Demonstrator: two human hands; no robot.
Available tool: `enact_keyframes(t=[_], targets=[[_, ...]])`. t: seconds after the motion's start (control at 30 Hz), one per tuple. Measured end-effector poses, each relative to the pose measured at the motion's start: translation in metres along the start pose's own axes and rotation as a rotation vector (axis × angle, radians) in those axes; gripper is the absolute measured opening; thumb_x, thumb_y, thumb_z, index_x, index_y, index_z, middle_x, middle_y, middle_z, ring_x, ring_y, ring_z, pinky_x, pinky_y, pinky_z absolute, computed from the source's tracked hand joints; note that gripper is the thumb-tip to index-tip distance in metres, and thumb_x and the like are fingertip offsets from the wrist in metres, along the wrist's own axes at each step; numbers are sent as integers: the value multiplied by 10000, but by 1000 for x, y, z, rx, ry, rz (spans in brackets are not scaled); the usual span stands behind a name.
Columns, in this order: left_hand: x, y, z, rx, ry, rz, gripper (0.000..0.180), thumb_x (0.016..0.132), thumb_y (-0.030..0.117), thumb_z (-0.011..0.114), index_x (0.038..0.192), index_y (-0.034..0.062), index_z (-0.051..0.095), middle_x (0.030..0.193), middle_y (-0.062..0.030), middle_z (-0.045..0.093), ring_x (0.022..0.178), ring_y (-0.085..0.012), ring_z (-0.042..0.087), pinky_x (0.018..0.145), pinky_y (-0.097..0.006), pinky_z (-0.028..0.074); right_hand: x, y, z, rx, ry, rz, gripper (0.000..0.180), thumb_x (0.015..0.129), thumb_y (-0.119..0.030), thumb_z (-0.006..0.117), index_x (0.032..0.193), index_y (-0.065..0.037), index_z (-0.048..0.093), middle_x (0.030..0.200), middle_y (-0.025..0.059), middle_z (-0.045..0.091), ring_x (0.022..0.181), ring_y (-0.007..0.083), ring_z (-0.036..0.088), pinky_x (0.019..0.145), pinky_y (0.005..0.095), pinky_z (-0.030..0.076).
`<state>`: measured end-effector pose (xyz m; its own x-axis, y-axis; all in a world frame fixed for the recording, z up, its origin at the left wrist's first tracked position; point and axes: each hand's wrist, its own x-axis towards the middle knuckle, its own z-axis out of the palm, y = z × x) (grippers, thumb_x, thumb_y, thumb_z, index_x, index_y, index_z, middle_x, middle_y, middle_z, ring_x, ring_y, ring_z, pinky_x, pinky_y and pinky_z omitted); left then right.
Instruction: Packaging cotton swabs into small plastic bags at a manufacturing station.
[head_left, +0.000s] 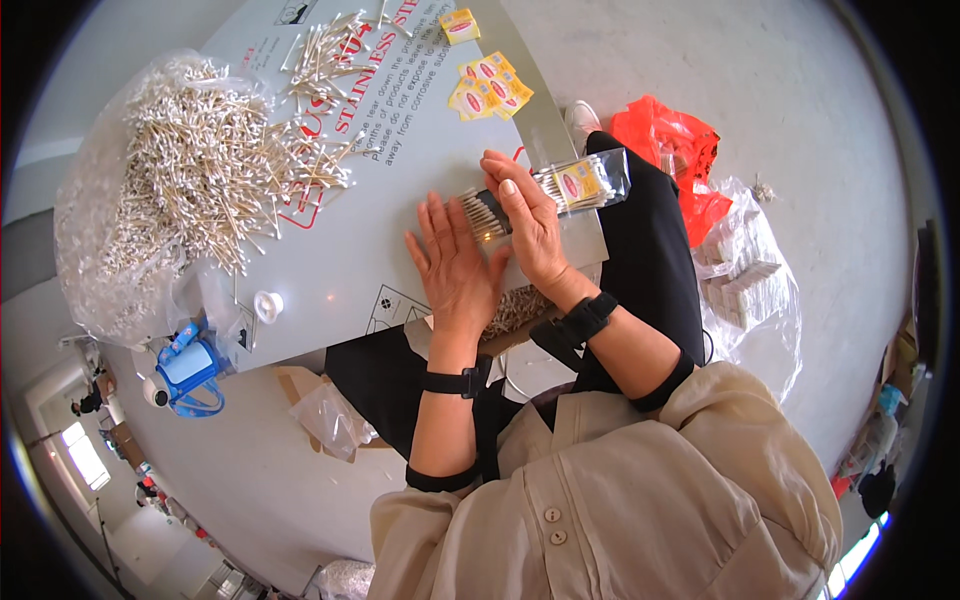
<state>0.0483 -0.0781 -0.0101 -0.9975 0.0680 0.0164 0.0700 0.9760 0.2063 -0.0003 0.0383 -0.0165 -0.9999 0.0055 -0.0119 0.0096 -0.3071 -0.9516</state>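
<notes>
A clear plastic packet of cotton swabs (606, 172) with a yellow label card lies across the right edge of the metal-topped table (340, 260). My right hand (535, 230) grips its middle, fingers over the top. Swab ends (483, 215) show at the packet's left end, between my two hands. My left hand (457, 270) rests with its fingers stretched out beside those ends, its fingertips at or very near them. Whether the left fingers press on the swabs I cannot tell. Yellow label cards (490, 88) lie in a loose pile farther back, near a small yellow stack (459, 26).
A large clear bag of loose cotton swabs (190, 160) spills over the table's left side. Near the front edge are a white spool (268, 306) and a blue bottle holder (190, 372). On the floor at right sit a red bag (665, 140) and a clear bag of packets (745, 275).
</notes>
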Motion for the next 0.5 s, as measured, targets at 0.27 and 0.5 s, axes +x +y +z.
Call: enact_keyframes(t=[0.27, 0.5], targets=[[29, -23, -2, -1057, 345, -129, 590, 1040, 379, 425, 1477, -8, 331, 1513, -205, 347, 1409, -320, 332, 1161, -440, 259, 16, 5, 1, -96, -76, -79, 425, 1063, -265, 419, 1355, 32, 503, 1461, 125, 452, 1330, 188, 439, 1114, 318, 363], [43, -13, 5, -1289, 394, -163, 560, 1045, 375, 419, 1455, -3, 375, 1421, -204, 451, 1324, -280, 435, 1133, -424, 318, 12, 9, 5, -83, -108, -47, 438, 1066, -272, 409, 1367, 36, 489, 1425, 124, 486, 1306, 190, 469, 1107, 317, 376]])
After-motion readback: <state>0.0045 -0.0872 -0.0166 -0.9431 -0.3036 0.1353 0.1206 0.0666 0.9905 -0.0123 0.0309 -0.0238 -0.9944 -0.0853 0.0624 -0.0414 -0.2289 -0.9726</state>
